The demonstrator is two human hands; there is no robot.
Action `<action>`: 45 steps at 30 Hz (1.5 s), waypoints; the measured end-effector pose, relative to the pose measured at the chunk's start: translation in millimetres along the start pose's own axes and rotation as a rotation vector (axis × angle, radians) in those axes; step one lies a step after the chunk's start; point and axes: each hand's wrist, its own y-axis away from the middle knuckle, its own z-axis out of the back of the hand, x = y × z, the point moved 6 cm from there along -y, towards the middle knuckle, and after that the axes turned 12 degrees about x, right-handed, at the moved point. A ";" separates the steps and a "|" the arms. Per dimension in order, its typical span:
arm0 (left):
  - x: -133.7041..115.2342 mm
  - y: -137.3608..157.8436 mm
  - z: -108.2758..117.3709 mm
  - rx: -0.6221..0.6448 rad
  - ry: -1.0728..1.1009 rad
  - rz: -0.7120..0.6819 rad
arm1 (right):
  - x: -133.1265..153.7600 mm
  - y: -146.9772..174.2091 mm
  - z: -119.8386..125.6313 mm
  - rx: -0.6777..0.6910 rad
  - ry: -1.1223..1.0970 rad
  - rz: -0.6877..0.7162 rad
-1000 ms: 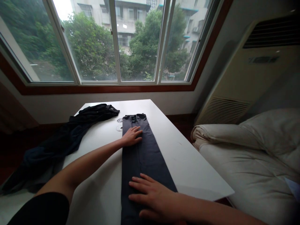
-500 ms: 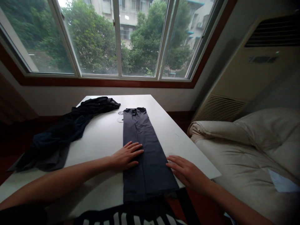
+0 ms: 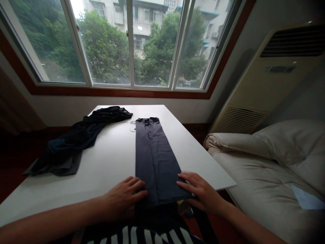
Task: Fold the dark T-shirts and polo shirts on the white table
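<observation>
Dark grey trousers (image 3: 157, 156), folded lengthwise into a narrow strip, lie on the white table (image 3: 111, 159) with the waistband at the far end. My left hand (image 3: 127, 195) is at the near left corner, its fingers bent together on the cloth's edge; what lies under them is hidden. At the near right corner my right hand (image 3: 200, 191) has its fingers on top of the cloth and its thumb below the hem, gripping it.
A heap of dark clothes (image 3: 76, 135) hangs over the table's left side. Small round tags or discs (image 3: 132, 129) lie beside the waistband. To the right stand a beige sofa (image 3: 254, 162) and an air conditioner (image 3: 274, 81). A window (image 3: 152, 51) is beyond.
My left hand has drawn back from the middle of the trousers to their near left corner. My right hand has shifted slightly nearer the hem and closed on the corner.
</observation>
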 end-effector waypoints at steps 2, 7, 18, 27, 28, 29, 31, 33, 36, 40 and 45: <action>-2.0 -0.2 -8.9 -0.011 -0.059 0.064 | -1.4 0.1 -2.5 -0.073 -0.024 -0.021; -1.0 -7.2 -9.9 -0.147 -0.073 0.060 | -8.2 -0.6 2.2 -0.195 -0.131 -0.047; 24.4 -9.1 18.6 -0.189 0.199 -0.142 | -6.9 -18.7 2.8 -0.106 -0.210 -0.024; 17.1 1.6 80.5 -0.385 0.474 -0.193 | 3.5 -27.2 74.1 -0.178 -0.547 0.060; 13.2 4.1 90.7 -0.405 0.476 -0.213 | 4.8 -26.6 85.4 -0.171 -0.573 0.059; 8.8 6.2 100.9 -0.423 0.467 -0.234 | 7.0 -26.1 96.8 -0.158 -0.592 0.066; -2.4 9.7 120.6 -0.458 0.417 -0.284 | 13.6 -25.9 119.7 -0.107 -0.615 0.102; -16.6 13.0 139.8 -0.498 0.345 -0.354 | 21.9 -25.9 142.2 -0.035 -0.616 0.152; -40.3 19.8 165.0 -0.537 0.238 -0.472 | 34.9 -24.0 172.8 0.075 -0.591 0.234; -63.1 32.8 184.9 -0.534 0.147 -0.568 | 50.5 -16.8 203.7 0.106 -0.564 0.352; -61.7 43.1 196.2 -0.656 0.202 -0.543 | 46.4 -14.4 227.3 -0.245 -0.558 0.308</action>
